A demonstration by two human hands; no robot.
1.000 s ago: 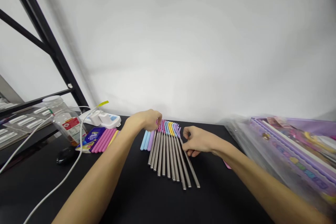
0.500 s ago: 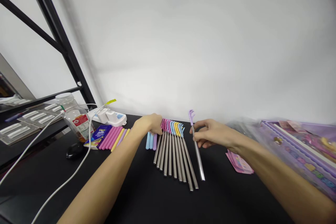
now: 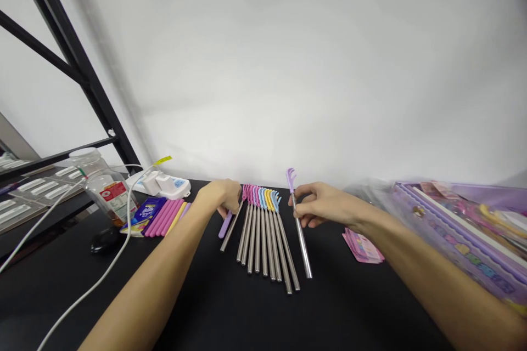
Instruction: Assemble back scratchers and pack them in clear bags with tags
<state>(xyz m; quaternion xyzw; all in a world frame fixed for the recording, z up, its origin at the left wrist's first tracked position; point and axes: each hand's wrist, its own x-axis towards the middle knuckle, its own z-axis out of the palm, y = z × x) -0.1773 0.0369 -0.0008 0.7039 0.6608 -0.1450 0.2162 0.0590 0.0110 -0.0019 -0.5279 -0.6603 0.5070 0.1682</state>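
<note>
My right hand [image 3: 315,205] pinches a back scratcher [image 3: 302,241] with a purple claw head and a metal rod, its claw pointing toward the wall. Left of it, several similar back scratchers [image 3: 263,236] lie in a fanned row, with pink, purple, blue and yellow claws. At the row's left end, my left hand [image 3: 225,196] is closed on a purple handle tube [image 3: 225,226], which hangs tilted under the fingers. One metal rod [image 3: 231,228] lies splayed beside that hand; its upper end is partly hidden. More handle tubes [image 3: 160,218], pink, yellow and purple, lie left of my forearm.
A blue-purple packet [image 3: 149,211], a black mouse [image 3: 105,239], a clear jar [image 3: 109,189] and a white power strip [image 3: 177,187] stand at left, with a white cable [image 3: 119,244] across. Pink cards [image 3: 362,245] and a purple box [image 3: 444,236] are at right.
The left hand has moved slightly left and the purple tube now tilts beneath it. The leftmost rod has separated from the row. Light blue tubes are out of sight. The right hand keeps its hold.
</note>
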